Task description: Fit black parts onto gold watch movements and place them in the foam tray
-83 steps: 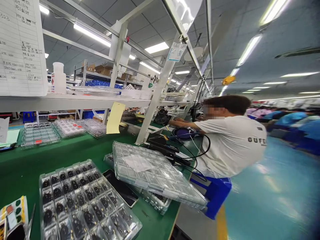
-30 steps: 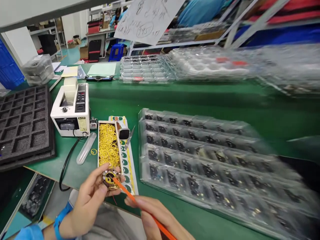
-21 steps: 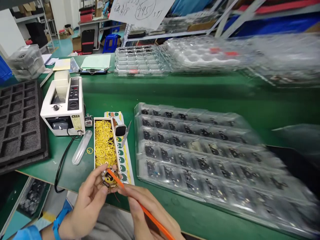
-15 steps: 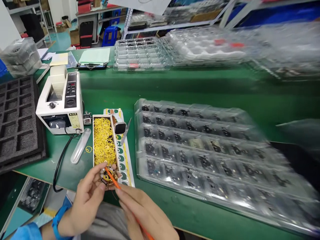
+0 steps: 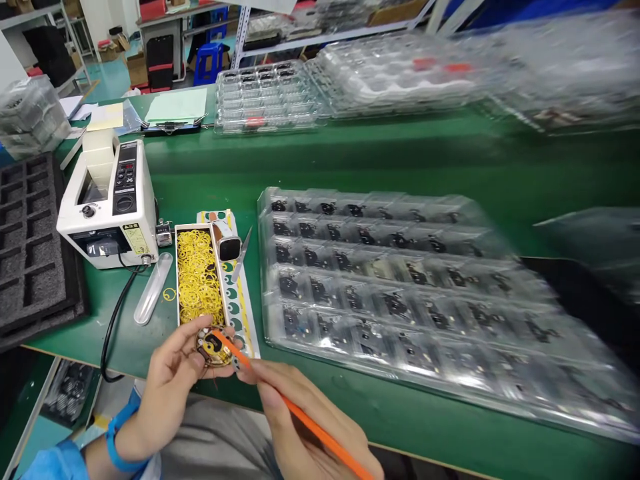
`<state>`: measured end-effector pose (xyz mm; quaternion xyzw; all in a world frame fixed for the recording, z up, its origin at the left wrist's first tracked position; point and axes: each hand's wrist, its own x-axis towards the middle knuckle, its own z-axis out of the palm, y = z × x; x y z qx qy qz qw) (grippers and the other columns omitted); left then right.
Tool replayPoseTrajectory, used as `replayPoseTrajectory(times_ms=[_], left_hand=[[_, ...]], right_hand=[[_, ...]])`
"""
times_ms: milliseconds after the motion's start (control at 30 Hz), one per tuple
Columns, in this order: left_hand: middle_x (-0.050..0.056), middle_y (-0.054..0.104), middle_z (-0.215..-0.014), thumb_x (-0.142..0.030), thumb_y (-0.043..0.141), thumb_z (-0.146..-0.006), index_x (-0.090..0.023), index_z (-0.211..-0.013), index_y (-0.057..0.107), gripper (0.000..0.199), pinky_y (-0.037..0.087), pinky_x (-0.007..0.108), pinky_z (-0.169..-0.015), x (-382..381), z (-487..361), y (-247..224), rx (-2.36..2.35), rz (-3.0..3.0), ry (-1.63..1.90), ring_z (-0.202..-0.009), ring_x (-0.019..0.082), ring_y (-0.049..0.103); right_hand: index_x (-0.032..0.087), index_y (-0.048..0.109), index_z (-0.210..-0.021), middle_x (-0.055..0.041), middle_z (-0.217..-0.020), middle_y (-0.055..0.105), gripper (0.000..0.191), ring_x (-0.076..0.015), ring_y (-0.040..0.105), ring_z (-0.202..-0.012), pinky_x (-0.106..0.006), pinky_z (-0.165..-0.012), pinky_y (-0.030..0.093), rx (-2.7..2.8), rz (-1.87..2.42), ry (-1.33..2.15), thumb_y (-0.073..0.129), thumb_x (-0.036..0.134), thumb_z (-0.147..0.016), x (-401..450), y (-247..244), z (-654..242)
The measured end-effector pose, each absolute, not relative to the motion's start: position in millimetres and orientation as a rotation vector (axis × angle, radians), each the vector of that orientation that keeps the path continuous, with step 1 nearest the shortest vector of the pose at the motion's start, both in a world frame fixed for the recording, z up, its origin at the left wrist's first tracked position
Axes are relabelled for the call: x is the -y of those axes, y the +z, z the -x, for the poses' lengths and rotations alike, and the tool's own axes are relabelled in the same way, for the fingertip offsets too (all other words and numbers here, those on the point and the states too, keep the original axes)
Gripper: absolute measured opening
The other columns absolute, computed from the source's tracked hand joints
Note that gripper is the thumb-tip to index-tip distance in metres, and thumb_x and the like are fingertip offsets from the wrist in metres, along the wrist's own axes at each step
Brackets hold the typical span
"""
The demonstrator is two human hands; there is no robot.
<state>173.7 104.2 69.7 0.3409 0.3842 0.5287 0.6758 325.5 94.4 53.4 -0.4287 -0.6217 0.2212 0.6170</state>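
Between its thumb and fingers, my left hand [image 5: 173,377] grips a small round part [image 5: 214,347] with gold and black pieces on its face. My right hand [image 5: 305,417] is closed on an orange stick-like tool [image 5: 320,433], whose tip lies over the round part. Just beyond my left hand stands a white box [image 5: 177,277] filled with yellow rings [image 5: 197,273]. A sticker sheet [image 5: 247,327] lies right of the box, with a smartwatch [image 5: 230,249] and a pointed metal blade [image 5: 243,255] on it.
A white tape dispenser [image 5: 107,207] stands at the left, beside black foam trays [image 5: 43,247]. One loose yellow ring [image 5: 170,294] lies near a clear strip [image 5: 153,289]. A large clear tray [image 5: 400,293] of black parts covers the right; more clear trays [image 5: 270,97] line the back.
The view has shifted, so the bench items appear further left and slightly higher. My right hand has moved slightly right relative to the round part, showing more of the orange tool.
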Motion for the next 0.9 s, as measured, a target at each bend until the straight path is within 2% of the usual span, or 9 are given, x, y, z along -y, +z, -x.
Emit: replayPoseTrajectory(times_ms=[233, 333, 467, 567, 700, 800, 900], left_hand=[[0.007, 0.075, -0.119, -0.026, 0.069, -0.092, -0.031, -0.123, 0.071, 0.032, 0.061, 0.027, -0.087, -97.4, -181.8, 69.9, -0.885, -0.759, 1.238, -0.107, 0.023, 0.072], [0.008, 0.075, -0.118, -0.025, 0.069, -0.091, -0.029, -0.122, 0.071, 0.031, 0.061, 0.031, -0.089, -97.5, -180.4, 71.8, -0.885, -0.73, 1.218, -0.108, 0.025, 0.072], [0.007, 0.078, -0.109, -0.022, 0.074, -0.085, -0.025, -0.112, 0.075, 0.027, 0.063, 0.028, -0.082, -102.5, -178.5, 77.2, -0.905, -0.621, 1.147, -0.102, 0.025, 0.074], [0.007, 0.08, -0.101, -0.024, 0.078, -0.082, -0.02, -0.104, 0.075, 0.023, 0.063, 0.024, -0.073, -106.9, -179.1, 80.3, -0.918, -0.551, 1.119, -0.093, 0.023, 0.077], [0.006, 0.08, -0.087, -0.027, 0.084, -0.076, -0.017, -0.098, 0.069, 0.029, 0.06, 0.016, -0.059, -110.5, -180.5, 80.9, -0.958, -0.599, 1.153, -0.076, 0.018, 0.078], [0.005, 0.078, -0.077, -0.027, 0.086, -0.073, -0.015, -0.089, 0.064, 0.03, 0.056, 0.014, -0.049, -112.5, -182.1, 81.4, -1.003, -0.684, 1.161, -0.064, 0.017, 0.076], [0.002, 0.074, -0.068, -0.02, 0.083, -0.07, -0.016, -0.08, 0.06, 0.025, 0.05, 0.012, -0.04, -114.5, -185.0, 82.0, -1.078, -0.779, 1.168, -0.054, 0.015, 0.073]], right_hand=[[0.019, 0.067, -0.116, -0.0099, -0.096, 0.075, 0.038, -0.0184, 0.073, -0.086, -0.029, -0.07, 0.063, 1.513, 0.901, 0.418, 0.053, -0.003, -0.088, -91.1, 39.0, -316.6], [0.013, 0.068, -0.113, -0.0138, -0.099, 0.074, 0.035, -0.019, 0.071, -0.092, -0.029, -0.073, 0.062, 1.649, 0.822, 0.306, 0.053, -0.006, -0.087, -93.8, 34.3, -319.9], [0.008, 0.07, -0.108, -0.0153, -0.096, 0.075, 0.029, -0.0206, 0.07, -0.095, -0.031, -0.077, 0.061, 1.834, 0.769, 0.141, 0.054, -0.006, -0.087, -96.1, 35.3, -329.8], [0.013, 0.07, -0.111, -0.0118, -0.097, 0.073, 0.029, -0.0186, 0.069, -0.09, -0.029, -0.072, 0.059, 1.749, 0.804, 0.243, 0.052, 0.0, -0.092, -92.4, 41.8, -340.1], [0.021, 0.07, -0.119, -0.0073, -0.09, 0.066, 0.031, -0.0173, 0.062, -0.077, -0.029, -0.058, 0.051, 1.351, 0.812, 0.5, 0.044, 0.023, -0.102, -87.9, 51.6, -350.5], [0.021, 0.076, -0.101, -0.007, -0.087, 0.062, 0.037, -0.0176, 0.059, -0.078, -0.029, -0.061, 0.05, 1.225, 0.806, 0.553, 0.042, 0.034, -0.103, -87.4, 54.5, -352.8], [0.02, 0.072, -0.084, -0.0081, -0.092, 0.063, 0.039, -0.0201, 0.062, -0.09, -0.035, -0.079, 0.054, 1.298, 0.854, 0.577, 0.041, 0.035, -0.103, -83.5, 55.0, -352.2]])
